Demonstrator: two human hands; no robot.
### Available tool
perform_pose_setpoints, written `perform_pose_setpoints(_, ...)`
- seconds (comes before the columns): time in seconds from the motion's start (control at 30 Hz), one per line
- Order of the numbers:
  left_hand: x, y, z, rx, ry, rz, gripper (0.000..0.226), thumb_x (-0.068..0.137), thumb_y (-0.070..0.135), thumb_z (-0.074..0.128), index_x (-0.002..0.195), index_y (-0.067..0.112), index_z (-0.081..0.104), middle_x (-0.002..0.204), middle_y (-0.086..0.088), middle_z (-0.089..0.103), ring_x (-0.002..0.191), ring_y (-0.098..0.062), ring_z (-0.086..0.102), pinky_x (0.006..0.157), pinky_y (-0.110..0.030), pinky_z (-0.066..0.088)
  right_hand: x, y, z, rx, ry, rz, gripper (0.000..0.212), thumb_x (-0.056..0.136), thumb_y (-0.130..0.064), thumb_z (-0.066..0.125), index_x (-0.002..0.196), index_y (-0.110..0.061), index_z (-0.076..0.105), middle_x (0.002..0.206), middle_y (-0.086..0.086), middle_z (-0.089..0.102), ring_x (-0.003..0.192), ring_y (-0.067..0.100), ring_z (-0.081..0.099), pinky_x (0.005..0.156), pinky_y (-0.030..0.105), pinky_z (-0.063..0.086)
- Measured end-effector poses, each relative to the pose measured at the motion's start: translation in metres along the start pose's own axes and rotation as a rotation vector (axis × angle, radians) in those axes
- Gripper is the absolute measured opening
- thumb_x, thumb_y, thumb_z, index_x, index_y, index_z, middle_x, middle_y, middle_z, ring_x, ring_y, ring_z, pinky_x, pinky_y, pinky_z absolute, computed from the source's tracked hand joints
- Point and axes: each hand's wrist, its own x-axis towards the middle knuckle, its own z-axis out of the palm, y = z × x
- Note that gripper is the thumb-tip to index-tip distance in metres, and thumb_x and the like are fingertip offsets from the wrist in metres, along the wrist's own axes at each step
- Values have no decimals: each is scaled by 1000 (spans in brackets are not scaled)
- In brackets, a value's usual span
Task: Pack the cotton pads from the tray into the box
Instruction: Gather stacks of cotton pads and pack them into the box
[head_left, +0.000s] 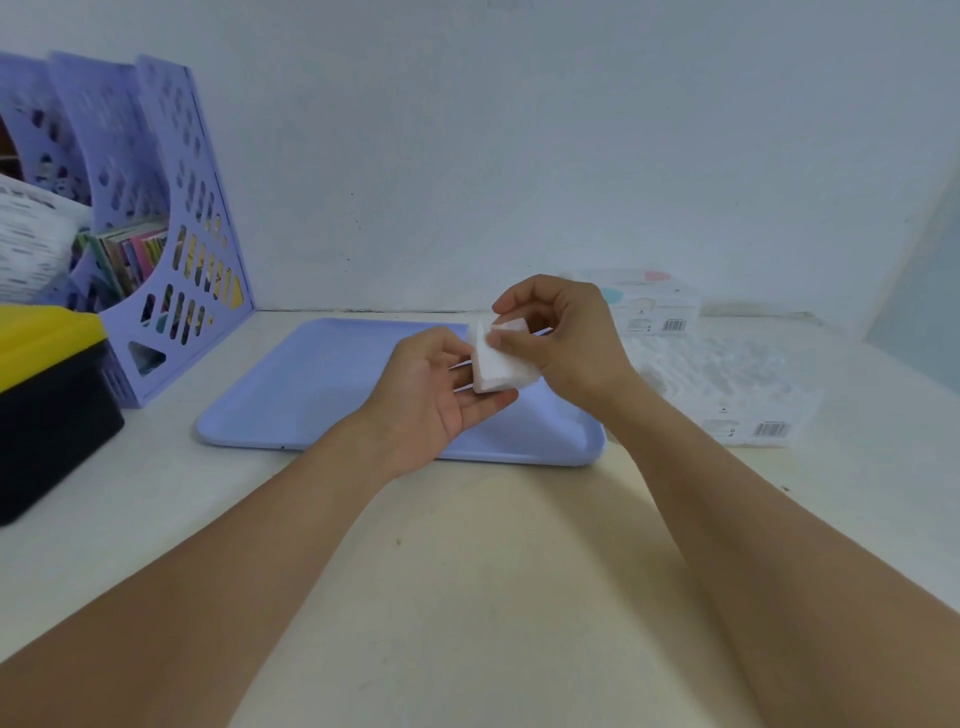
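Open tabletop (467, 545) before the tray (322, 384), file rack (171, 260) and black bin (52, 415) crowding left, boxes (727, 384) at right

We place the tray (322, 395) at the middle of the tabletop (467, 545). To its left stands a file rack (171, 234), with a lidded bin (52, 405) before the rack. To the tray's right lie two boxes, the far box (654, 312) behind the near box (727, 384). Over the tray's right half, the left grip (436, 395) and right grip (561, 338) hold a stack of cotton pads (498, 364) between them.
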Motion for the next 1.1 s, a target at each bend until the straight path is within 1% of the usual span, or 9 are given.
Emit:
perform_pose_setpoints(0.17, 6, -8, -1, 132, 67, 67, 30, 95, -5, 53, 123, -4, 64, 123, -20, 69, 107, -23, 71, 86, -30, 59, -2, -2, 5, -152, 22, -68, 23, 81, -4, 77, 101, -13, 71, 85, -1, 68, 74, 9, 62, 65, 10, 45)
perform_pose_setpoints(0.27, 7, -7, -2, 117, 95, 107, 33, 95, -8, 53, 126, -1, 61, 123, -17, 69, 107, -23, 71, 88, -30, 59, -2, -9, 6, -166, 167, 37, 29, 79, -24, 84, 102, -17, 68, 81, -2, 64, 69, 9, 60, 59, 12, 46)
perform_pose_setpoints(0.33, 6, -7, -2, 109, 103, 127, 34, 95, -10, 53, 127, 1, 60, 121, -16, 69, 104, -21, 72, 89, -30, 59, -1, -11, 6, -150, 179, 139, 35, 76, -31, 86, 102, -18, 66, 76, -1, 64, 66, 7, 60, 56, 14, 45)
perform_pose_setpoints(0.47, 5, -7, 0, 155, 114, 149, 38, 94, -12, 53, 130, 1, 58, 120, -16, 69, 102, -22, 73, 89, -30, 59, -2, -15, 7, -87, 61, 207, 39, 72, -16, 89, 104, -13, 67, 76, 4, 63, 63, 10, 60, 53, 16, 48)
perform_pose_setpoints(0.6, 5, -7, 0, 191, 119, 178, 43, 92, -13, 55, 132, 4, 56, 122, -15, 69, 106, -24, 72, 92, -32, 58, -3, -16, 5, -55, 48, 234, 48, 65, -5, 91, 106, -12, 66, 87, 10, 69, 66, 13, 62, 51, 18, 52)
perform_pose_setpoints(0.7, 5, -7, -2, 176, 112, 199, 43, 92, -12, 56, 131, 5, 56, 122, -14, 70, 108, -25, 71, 95, -34, 57, -3, -16, 4, -12, 14, 253, 51, 64, -3, 91, 107, -11, 67, 82, 8, 68, 62, 11, 62, 51, 17, 49)
perform_pose_setpoints(0.8, 5, -6, -4, 183, 125, 215, 42, 92, -9, 59, 131, 6, 57, 120, -13, 71, 106, -24, 72, 92, -33, 58, -4, -17, 2, 18, -39, 255, 49, 66, -1, 90, 108, -12, 67, 74, 3, 67, 55, 6, 60, 50, 16, 46)
perform_pose_setpoints(0.97, 6, -6, -3, 214, 119, 218, 40, 92, -8, 61, 129, 7, 59, 119, -11, 72, 106, -22, 72, 89, -30, 59, -5, -21, 1, 56, -125, 174, 51, 67, 4, 87, 110, -14, 67, 72, 5, 67, 63, 14, 63, 63, 27, 53)
perform_pose_setpoints(1.1, 9, -5, -5, 169, 130, 211, 43, 90, -13, 60, 129, 4, 58, 120, -14, 71, 109, -25, 70, 93, -34, 58, -4, -19, 3, 19, -87, 147, 57, 62, 1, 91, 111, -15, 66, 77, 5, 62, 64, 15, 62, 59, 22, 53)
